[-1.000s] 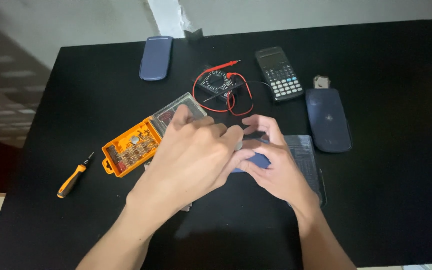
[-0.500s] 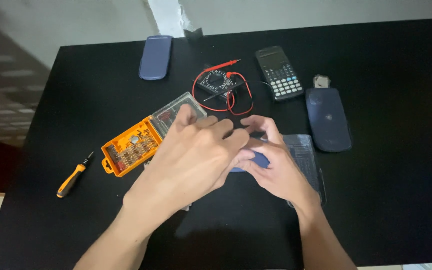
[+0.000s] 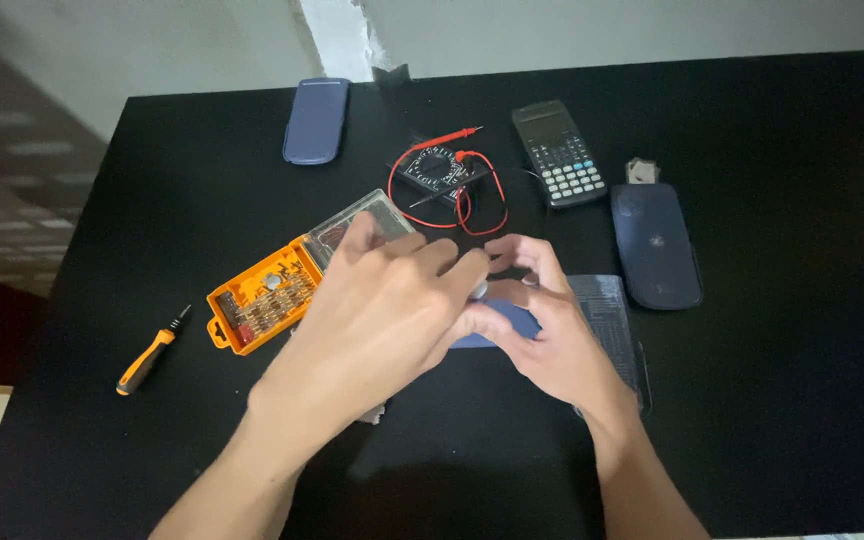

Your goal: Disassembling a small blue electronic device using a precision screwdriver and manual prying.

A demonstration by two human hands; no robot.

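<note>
Pinching a small blue part (image 3: 497, 325) between both hands, left hand (image 3: 377, 310) curled over it, right hand (image 3: 552, 335) steadying from beneath, above the table (image 3: 772, 420).

Head view, steeply down, close

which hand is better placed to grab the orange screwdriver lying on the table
Left, probably. The orange screwdriver lies near the table's left edge, on the same side as the left hand. The right hand is farther off and its fingers are on the blue device.
</note>
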